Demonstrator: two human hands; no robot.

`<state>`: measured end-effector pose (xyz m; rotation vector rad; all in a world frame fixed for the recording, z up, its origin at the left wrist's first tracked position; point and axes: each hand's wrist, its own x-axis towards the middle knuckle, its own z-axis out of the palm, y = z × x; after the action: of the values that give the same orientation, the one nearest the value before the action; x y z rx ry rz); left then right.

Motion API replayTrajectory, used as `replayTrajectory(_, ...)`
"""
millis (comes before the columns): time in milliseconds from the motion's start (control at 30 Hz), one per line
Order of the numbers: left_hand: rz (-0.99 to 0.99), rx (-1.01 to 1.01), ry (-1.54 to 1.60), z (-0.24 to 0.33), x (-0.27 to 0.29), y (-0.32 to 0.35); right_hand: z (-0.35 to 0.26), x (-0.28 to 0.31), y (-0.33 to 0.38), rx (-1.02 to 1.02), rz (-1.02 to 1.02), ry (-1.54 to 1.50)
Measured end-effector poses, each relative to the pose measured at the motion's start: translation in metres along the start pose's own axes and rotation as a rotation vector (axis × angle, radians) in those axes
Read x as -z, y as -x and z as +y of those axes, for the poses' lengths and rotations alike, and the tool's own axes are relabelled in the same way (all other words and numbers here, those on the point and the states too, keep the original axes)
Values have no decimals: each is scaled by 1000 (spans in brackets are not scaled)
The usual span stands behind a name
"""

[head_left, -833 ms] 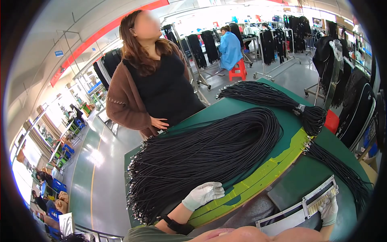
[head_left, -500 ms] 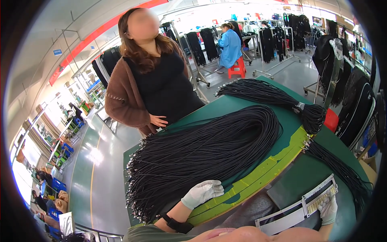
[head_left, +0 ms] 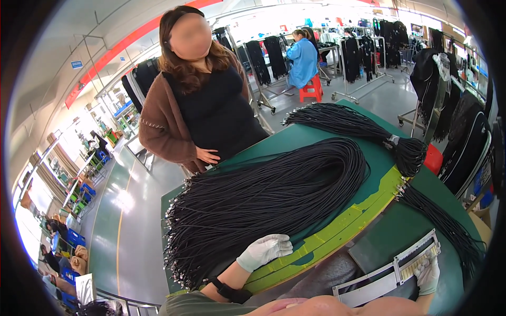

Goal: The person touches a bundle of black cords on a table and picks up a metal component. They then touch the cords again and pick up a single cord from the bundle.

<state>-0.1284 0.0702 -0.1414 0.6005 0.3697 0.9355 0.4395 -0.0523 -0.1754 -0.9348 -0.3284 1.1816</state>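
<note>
Near the table's (head_left: 295, 138) front edge, the gloved left hand (head_left: 265, 250) is resting open on the black cord bundle (head_left: 263, 200), steadying it, while the right hand (head_left: 428, 273) is gripping a flat white strip (head_left: 392, 268)

The heap of black cords (head_left: 263, 203) covers most of the green tabletop (head_left: 411, 237); bare room lies right of the heap, past the yellow strip (head_left: 348, 226)

Cord pile (head_left: 263, 200) on table (head_left: 316, 134); tied bundle (head_left: 358, 126) behind-right of it, person (head_left: 203, 105) behind table, tray (head_left: 392, 268) front-right.
</note>
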Motion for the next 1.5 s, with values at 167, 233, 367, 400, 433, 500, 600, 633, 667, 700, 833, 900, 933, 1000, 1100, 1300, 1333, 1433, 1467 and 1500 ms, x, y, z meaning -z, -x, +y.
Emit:
replayTrajectory(167, -3, 0, -5, 1, 0, 0, 1, -3, 1, 20, -1, 8)
replayTrajectory(233, -5, 5, 8, 1, 2, -1, 1, -5, 2, 22, 4, 19)
replayTrajectory(367, 10, 3, 0, -1, 3, 0, 0, -6, 1, 23, 8, 37)
replayTrajectory(400, 9, 3, 0, -1, 3, 0, 1, -5, 1, 22, 2, 32)
replayTrajectory(433, 7, 2, 2, -1, 4, 0, 1, -5, 0, 20, -3, 27)
replayTrajectory(500, 2, 2, 4, -1, 4, 0, 1, -5, 1, 13, 4, 26)
replayTrajectory(600, 5, 6, 5, 0, 2, 0, 0, -6, 0, 1, 21, 23)
replayTrajectory(633, 6, 8, 6, 0, 2, -1, -1, -6, 0, -9, 32, 32)
replayTrajectory(667, 6, 8, 6, 0, 2, -1, -1, -6, 0, -19, 43, 41)
replayTrajectory(700, 3, 7, 6, 0, 1, -1, -2, -6, -1, -29, 54, 50)
replayTrajectory(833, 4, 1, 2, 0, 1, 0, -2, -7, 2, -16, 43, 35)
replayTrajectory(900, 16, -5, -13, 0, 0, 1, -2, -8, 1, -16, 52, 40)
replayTrajectory(933, 16, -3, -11, 0, 1, 1, -2, -8, 1, -16, 59, 44)
replayTrajectory(1000, -6, -9, -10, 0, 2, 0, -2, -8, 1, -16, 68, 49)
replayTrajectory(1100, -14, -8, -10, 0, 3, 0, -2, -6, 1, -12, 34, 42)
replayTrajectory(1300, -11, -4, -12, 0, 4, 0, -2, -2, 1, -15, -9, 39)
replayTrajectory(1333, -10, -4, -11, 0, 3, -1, -3, -2, 1, -18, -13, 35)
replayTrajectory(1433, 0, -1, 0, 0, 2, -1, -3, -4, 2, -14, -20, 29)
replayTrajectory(1467, 0, 0, 0, 0, 2, -1, -2, -5, 3, -6, -22, 27)
replayTrajectory(1500, -1, 0, 0, 0, 2, -1, -2, -6, 3, 2, -25, 25)
